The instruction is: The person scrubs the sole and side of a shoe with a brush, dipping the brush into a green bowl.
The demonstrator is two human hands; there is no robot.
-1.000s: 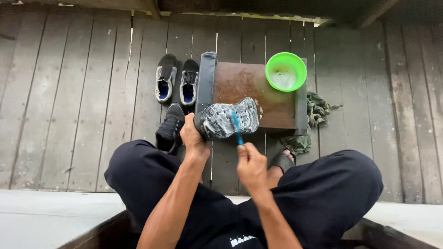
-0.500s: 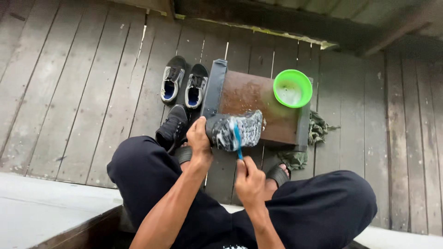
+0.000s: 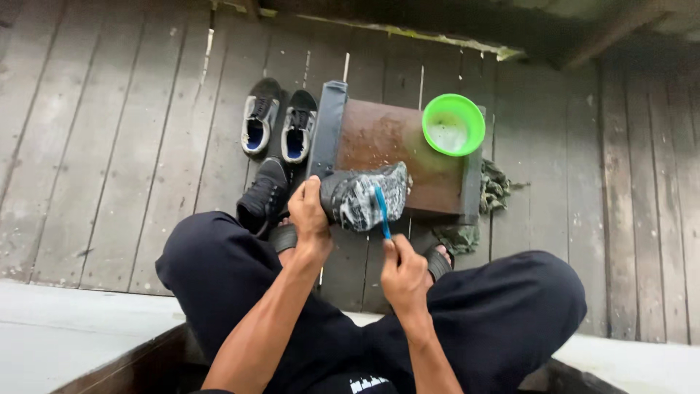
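Observation:
My left hand (image 3: pixel 309 216) grips the heel end of a dark shoe (image 3: pixel 367 195) covered in white soapy foam. The shoe lies on its side at the near edge of a small brown wooden stool (image 3: pixel 379 138). My right hand (image 3: pixel 403 274) holds a blue toothbrush (image 3: pixel 382 211), its head pressed against the foamy side of the shoe. Both arms reach out over my knees in dark trousers.
A green bowl (image 3: pixel 453 125) with soapy water stands on the stool's far right corner. A pair of dark sneakers (image 3: pixel 277 126) and one black shoe (image 3: pixel 264 194) lie on the wooden plank floor to the left. A greenish rag (image 3: pixel 494 186) lies right of the stool.
The toothbrush has slid a little along the foamy shoe; my left hand keeps its hold. The view has shifted slightly.

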